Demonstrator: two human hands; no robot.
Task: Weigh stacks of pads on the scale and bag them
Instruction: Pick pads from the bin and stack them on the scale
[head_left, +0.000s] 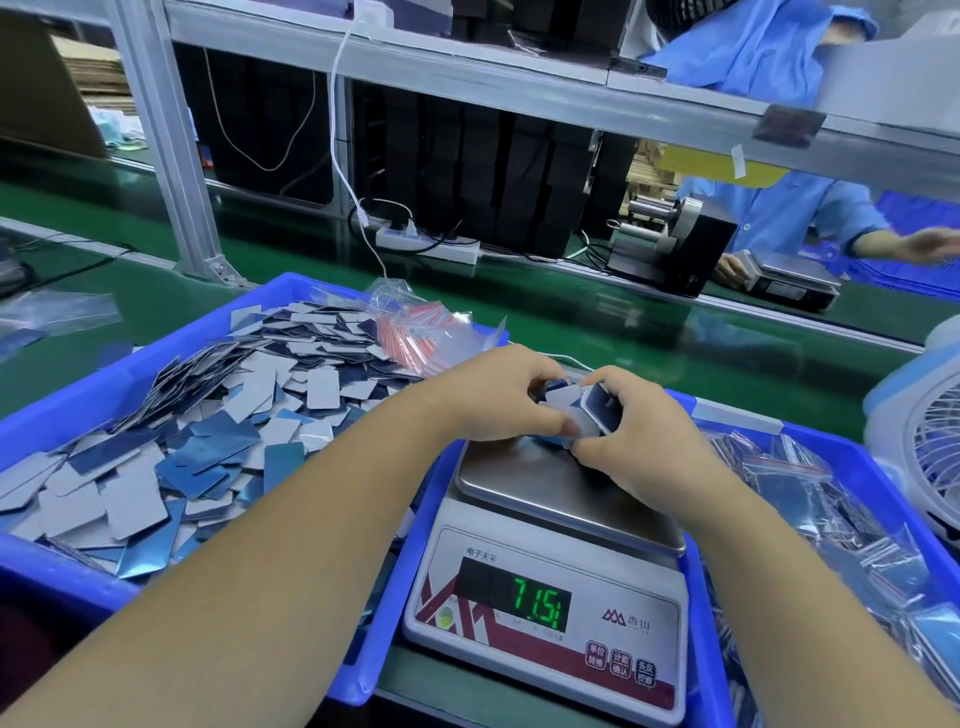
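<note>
From the head camera, both hands meet over the far edge of the scale's steel pan (566, 488). The left hand (498, 400) and the right hand (631, 421) are together, fingers curled round one small stack of pads (576, 402), which they hold just above the pan's back rim. The stack shows white and blue faces; the right hand's fingers wrap its dark blue side. The scale (545, 613) stands on the green worktop (571, 322) in the narrow gap between two blue bins, its sides close to both bin walls. Its green display (537, 603) shows digits that look like 71.5.

The left bin (52, 577) is heaped with loose pads (208, 431), grey-white and blue, the heap rising above the near rim. A bundle of clear zip bags (426, 332) with red strips lies on that bin's far corner, partly over the edge. The right bin (810, 431) holds bagged pads (841, 530) up to its rim. A white fan (924, 441) stands just beside the right bin's far side.

Beyond the hands the green belt runs open to a white power strip (426, 244) and an aluminium frame post (166, 140). Across it, a person in a blue coat (779, 208) works at another scale (789, 280)
</note>
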